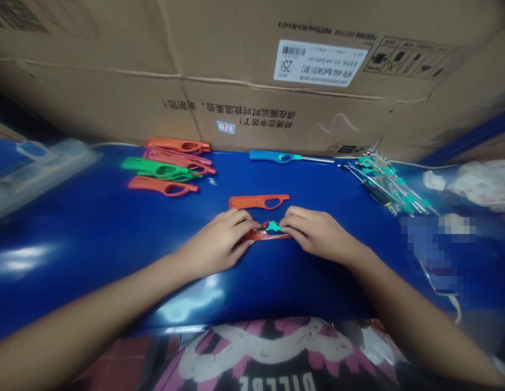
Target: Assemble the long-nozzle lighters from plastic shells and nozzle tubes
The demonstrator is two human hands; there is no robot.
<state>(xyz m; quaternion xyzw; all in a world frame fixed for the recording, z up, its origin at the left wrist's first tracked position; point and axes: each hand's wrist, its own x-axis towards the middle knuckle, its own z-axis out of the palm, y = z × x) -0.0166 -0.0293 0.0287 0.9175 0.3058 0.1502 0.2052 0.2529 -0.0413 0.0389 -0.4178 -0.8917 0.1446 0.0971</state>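
Observation:
Low over the blue table, an orange-red lighter casing half (258, 235) lies open side up between my hands. A teal trigger piece (273, 226) and thin wires show inside it. My left hand (226, 238) pinches the casing's left end, fingers closed on it. At the other end, the closed fingers of my right hand (313, 231) grip the casing near the teal piece; my fingertips hide exactly what they press. Just beyond lies another orange casing half (252, 202), apart from both hands.
Orange, red and green casing halves (165, 185) are piled at the back left. A blue lighter (272, 156) with a metal tube lies at the back; metal-tube assemblies (399, 187) are heaped right. A cardboard box (134, 98) walls off the far side. A clear plastic container (44, 168) stands left.

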